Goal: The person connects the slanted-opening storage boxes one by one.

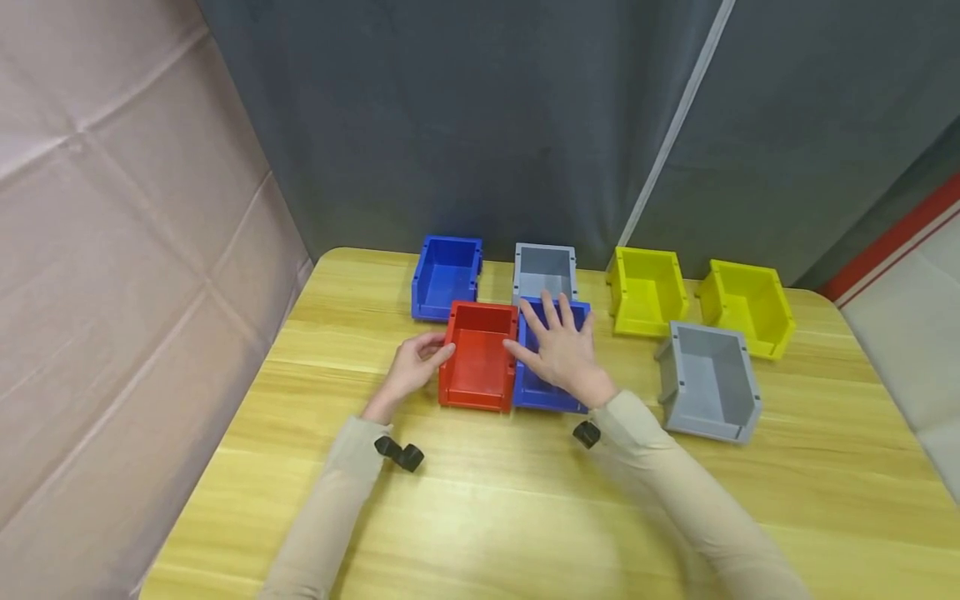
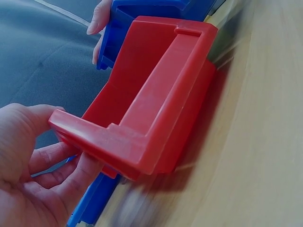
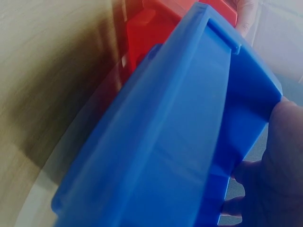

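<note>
My left hand grips the left side wall of a red plastic storage bin, thumb at the rim and fingers against the outside. Close against the red bin's right side is a blue bin. Over this blue bin my right hand lies with straight, spread fingers; its thumb reaches the edge beside the red bin. In the right wrist view the thumb touches the blue bin's rim. Both bins have a low front facing me. Whether their undersides rest fully on the table is hard to tell.
Behind stand another blue bin and a small grey bin, partly hidden. Two yellow bins, one nearer and one farther right, sit near a larger grey bin. A dark curtain borders the wooden table's back edge.
</note>
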A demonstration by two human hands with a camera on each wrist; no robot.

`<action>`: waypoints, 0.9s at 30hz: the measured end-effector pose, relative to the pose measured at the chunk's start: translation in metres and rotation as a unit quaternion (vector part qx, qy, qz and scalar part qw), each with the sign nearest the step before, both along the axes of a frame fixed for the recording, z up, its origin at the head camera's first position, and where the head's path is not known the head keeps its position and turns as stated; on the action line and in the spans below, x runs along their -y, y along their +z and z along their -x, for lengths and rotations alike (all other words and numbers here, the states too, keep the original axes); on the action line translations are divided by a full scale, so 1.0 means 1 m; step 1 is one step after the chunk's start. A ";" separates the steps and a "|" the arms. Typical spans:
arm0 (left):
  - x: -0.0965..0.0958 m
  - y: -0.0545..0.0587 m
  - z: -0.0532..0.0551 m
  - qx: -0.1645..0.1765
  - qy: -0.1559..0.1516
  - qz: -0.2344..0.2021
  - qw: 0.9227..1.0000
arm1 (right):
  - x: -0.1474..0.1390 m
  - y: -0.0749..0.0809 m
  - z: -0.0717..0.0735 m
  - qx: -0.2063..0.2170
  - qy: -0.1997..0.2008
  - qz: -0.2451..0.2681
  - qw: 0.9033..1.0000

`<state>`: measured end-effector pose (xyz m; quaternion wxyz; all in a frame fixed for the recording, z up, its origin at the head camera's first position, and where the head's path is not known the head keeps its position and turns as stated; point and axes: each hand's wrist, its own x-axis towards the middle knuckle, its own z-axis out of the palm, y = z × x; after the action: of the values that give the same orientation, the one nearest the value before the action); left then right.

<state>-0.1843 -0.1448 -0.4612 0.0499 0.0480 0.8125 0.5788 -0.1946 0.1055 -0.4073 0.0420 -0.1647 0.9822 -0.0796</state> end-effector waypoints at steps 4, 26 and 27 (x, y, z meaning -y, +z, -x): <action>0.001 0.000 -0.001 -0.006 0.000 -0.004 1.000 | 0.001 -0.001 0.000 -0.005 0.000 0.007 1.000; -0.001 0.001 -0.001 0.000 0.000 -0.007 1.000 | 0.001 -0.024 -0.002 0.001 -0.011 -0.003 1.000; -0.001 0.002 -0.001 0.001 0.002 -0.007 1.000 | 0.001 -0.024 -0.002 -0.002 -0.012 -0.004 1.000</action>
<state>-0.1834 -0.1439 -0.4595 0.0493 0.0462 0.8083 0.5848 -0.1930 0.1047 -0.4311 0.0398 -0.1533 0.9845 -0.0757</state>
